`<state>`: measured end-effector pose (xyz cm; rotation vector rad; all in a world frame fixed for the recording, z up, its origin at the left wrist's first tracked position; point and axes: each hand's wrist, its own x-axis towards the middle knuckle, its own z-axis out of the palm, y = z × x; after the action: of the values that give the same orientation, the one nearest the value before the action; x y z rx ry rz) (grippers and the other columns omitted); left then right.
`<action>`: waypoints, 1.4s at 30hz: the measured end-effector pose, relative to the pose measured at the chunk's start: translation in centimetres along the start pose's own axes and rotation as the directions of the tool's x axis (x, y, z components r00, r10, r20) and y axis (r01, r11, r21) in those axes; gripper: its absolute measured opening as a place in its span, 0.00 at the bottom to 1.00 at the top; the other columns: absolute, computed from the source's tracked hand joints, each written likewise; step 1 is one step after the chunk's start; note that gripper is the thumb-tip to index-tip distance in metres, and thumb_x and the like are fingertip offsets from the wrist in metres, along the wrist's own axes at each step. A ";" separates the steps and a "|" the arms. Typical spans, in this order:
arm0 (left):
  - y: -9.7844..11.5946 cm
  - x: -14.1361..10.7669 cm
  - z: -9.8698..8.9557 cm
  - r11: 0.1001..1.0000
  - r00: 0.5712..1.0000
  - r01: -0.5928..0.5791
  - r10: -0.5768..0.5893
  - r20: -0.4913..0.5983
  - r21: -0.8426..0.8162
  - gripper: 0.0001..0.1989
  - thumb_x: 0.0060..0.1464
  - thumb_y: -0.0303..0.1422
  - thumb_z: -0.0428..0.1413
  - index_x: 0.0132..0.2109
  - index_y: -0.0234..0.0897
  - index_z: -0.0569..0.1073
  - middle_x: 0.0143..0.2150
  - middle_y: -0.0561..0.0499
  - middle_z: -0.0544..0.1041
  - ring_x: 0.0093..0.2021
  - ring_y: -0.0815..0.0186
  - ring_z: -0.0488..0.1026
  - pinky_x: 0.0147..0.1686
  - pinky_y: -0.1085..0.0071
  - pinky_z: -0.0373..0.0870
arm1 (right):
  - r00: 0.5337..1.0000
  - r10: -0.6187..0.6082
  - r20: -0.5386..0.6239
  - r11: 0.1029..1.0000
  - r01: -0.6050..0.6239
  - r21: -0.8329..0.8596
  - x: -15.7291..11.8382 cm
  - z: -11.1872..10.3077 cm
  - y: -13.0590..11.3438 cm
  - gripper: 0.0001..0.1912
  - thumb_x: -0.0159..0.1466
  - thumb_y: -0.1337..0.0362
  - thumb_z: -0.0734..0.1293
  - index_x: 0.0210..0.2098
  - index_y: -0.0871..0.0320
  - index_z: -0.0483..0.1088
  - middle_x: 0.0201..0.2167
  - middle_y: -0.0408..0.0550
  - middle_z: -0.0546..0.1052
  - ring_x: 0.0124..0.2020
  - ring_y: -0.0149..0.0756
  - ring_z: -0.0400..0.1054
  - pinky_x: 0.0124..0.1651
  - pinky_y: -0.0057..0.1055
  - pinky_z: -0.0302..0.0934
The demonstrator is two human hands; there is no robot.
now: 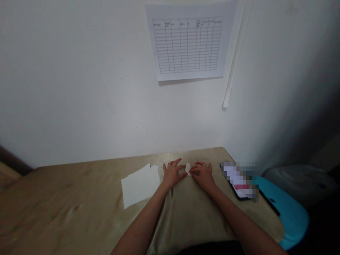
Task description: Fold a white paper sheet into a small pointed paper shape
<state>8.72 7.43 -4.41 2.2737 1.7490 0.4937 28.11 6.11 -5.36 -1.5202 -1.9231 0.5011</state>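
A small piece of white paper [187, 166] lies between my two hands near the far edge of the table. My right hand [204, 174] has its thumb and forefinger closed on the right side of this piece. On the other side, my left hand [172, 174] rests with its fingers spread, the thumb and forefinger tips apart at the paper's left edge. Left of my left hand lies a larger white sheet [140, 187] with a torn, ragged upper edge; its right end is close to my wrist.
A brownish cover spreads over the table [79, 212]. To the right lies a phone [240, 191] with a lit, blurred screen, and a dark thin object [269, 202] near the edge. A blue stool [292, 212] stands beyond. On the wall hangs a printed table sheet [190, 46].
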 end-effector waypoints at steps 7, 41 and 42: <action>0.3 -0.2 -0.2 1.000 1.000 0.004 -0.004 0.001 -0.027 0.12 0.54 0.46 0.62 0.47 0.60 0.80 0.72 0.60 0.58 0.69 0.50 0.53 0.65 0.31 0.32 | 0.998 0.058 -0.006 0.998 -0.058 0.011 -0.2 -0.4 -0.6 0.09 0.60 0.65 0.66 0.36 0.49 0.79 0.48 0.48 0.80 0.61 0.47 0.61 0.67 0.62 0.23; 2.0 -0.5 0.2 0.997 0.991 0.057 -0.062 -0.116 -0.047 0.13 0.55 0.42 0.63 0.48 0.50 0.76 0.65 0.54 0.68 0.64 0.53 0.62 0.64 0.31 0.40 | 0.994 0.066 -0.089 0.991 -0.076 -0.109 -1.1 0.3 -1.2 0.07 0.64 0.63 0.66 0.36 0.49 0.78 0.44 0.47 0.79 0.57 0.49 0.60 0.65 0.62 0.31; 2.1 -0.6 0.1 0.997 0.991 0.057 -0.063 -0.122 -0.048 0.16 0.55 0.42 0.63 0.50 0.51 0.74 0.65 0.53 0.68 0.63 0.54 0.63 0.65 0.32 0.40 | 0.994 0.064 -0.088 0.989 -0.075 -0.128 -1.1 0.2 -1.2 0.08 0.64 0.62 0.66 0.36 0.48 0.79 0.44 0.47 0.79 0.57 0.49 0.60 0.65 0.62 0.32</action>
<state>10.44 6.34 -3.76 2.1958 1.8385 0.6674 27.25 4.74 -5.01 -1.6697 -1.8753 0.3415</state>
